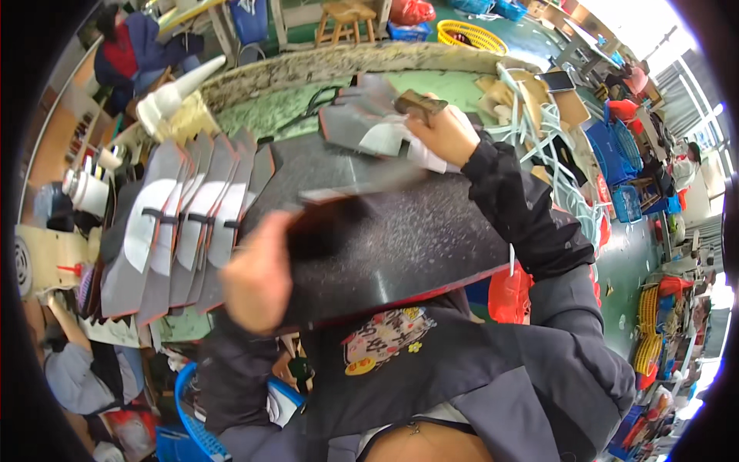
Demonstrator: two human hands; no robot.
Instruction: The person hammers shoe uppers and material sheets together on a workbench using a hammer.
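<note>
My left hand (258, 273) is closed on the edge of a dark flat piece (327, 227), which is smeared by motion and held over a black work board (439, 239). My right hand (449, 137) grips a brown wooden block-like tool (420, 105), whose underside is hidden. Beneath that hand lies a small pile of grey cut pieces (350, 127) with orange edges and white patches. To the left, several similar grey pieces (173, 215) overlap in a row, with white ovals and short black straps.
White strips (539, 123) hang tangled at the board's right. A white conical machine part (173, 96) stands at the far left. Beyond the curved bench rim (308, 69) are a wooden stool (346, 19) and a yellow basket (471, 36). Another person (88, 369) sits at lower left.
</note>
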